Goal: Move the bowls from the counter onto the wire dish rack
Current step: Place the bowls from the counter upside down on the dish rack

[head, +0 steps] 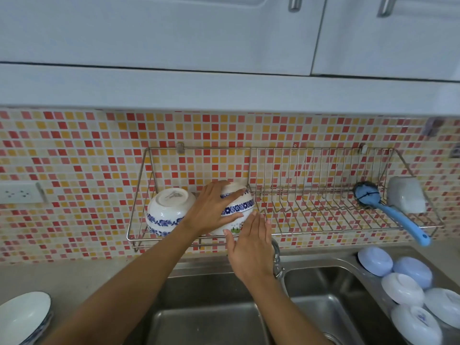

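One blue-banded bowl (167, 212) already lies upside down on the wire dish rack (311, 215), just left of the hands. The left hand (211, 207) clasps a second bowl (235, 210) on the rack, while the right hand (250, 247) rests open-palmed against its lower side. Stacked bowls (23, 316) remain on the counter (82, 277), well below and left of the hands, so most of the work seems left.
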